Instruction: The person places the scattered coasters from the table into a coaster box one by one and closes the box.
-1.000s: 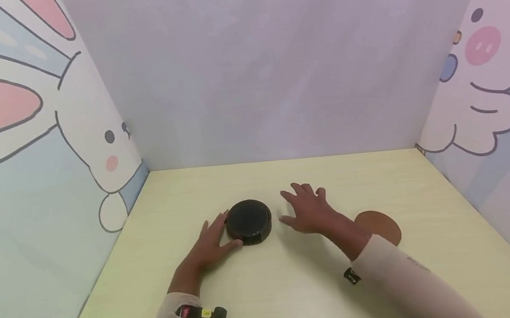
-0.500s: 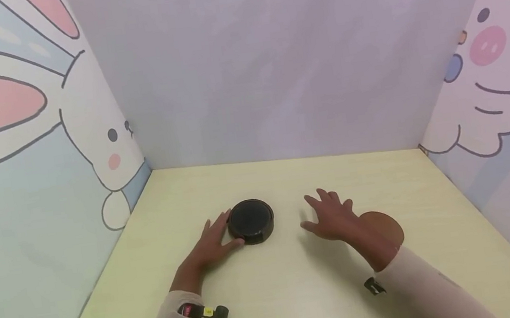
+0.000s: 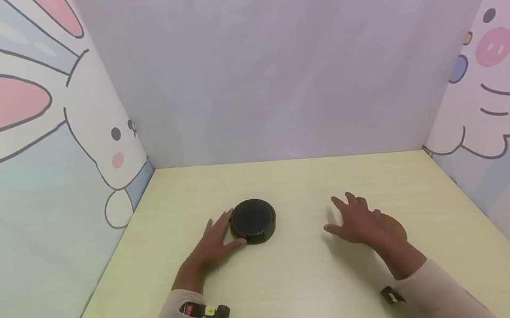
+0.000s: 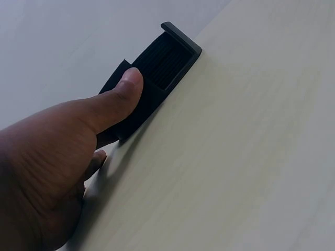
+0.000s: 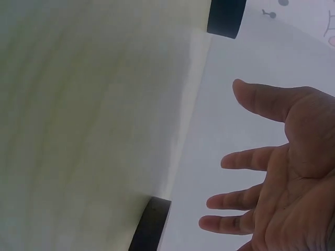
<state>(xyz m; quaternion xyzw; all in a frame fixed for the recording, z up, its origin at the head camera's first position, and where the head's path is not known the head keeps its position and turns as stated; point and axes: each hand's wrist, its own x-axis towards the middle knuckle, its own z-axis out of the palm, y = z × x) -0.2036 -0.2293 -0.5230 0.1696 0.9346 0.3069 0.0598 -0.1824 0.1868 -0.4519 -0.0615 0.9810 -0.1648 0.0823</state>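
Observation:
A round black coaster holder (image 3: 252, 218) sits on the table, left of centre. Its side has a cut-out, where the left wrist view shows several thin stacked edges. My left hand (image 3: 215, 246) grips the holder from the left. Its thumb presses the side by the cut-out, and its other fingers are partly hidden behind. On the right, a flat brown coaster (image 3: 395, 226) lies partly covered by my right hand (image 3: 359, 220). This hand hovers above the table with fingers spread and nothing in them. In the right wrist view its palm and fingers (image 5: 243, 159) show bare.
The pale wooden table (image 3: 297, 293) meets a lilac back wall (image 3: 263, 72). Side panels with a printed rabbit (image 3: 100, 125) and a printed pig-like figure (image 3: 490, 74) stand left and right. A dark piece (image 5: 151, 225) at the right wrist view's bottom cannot be identified.
My right hand has moved right and slightly toward me, away from the coaster holder and over the brown coaster. My left hand keeps its hold; the whole view has shifted a little.

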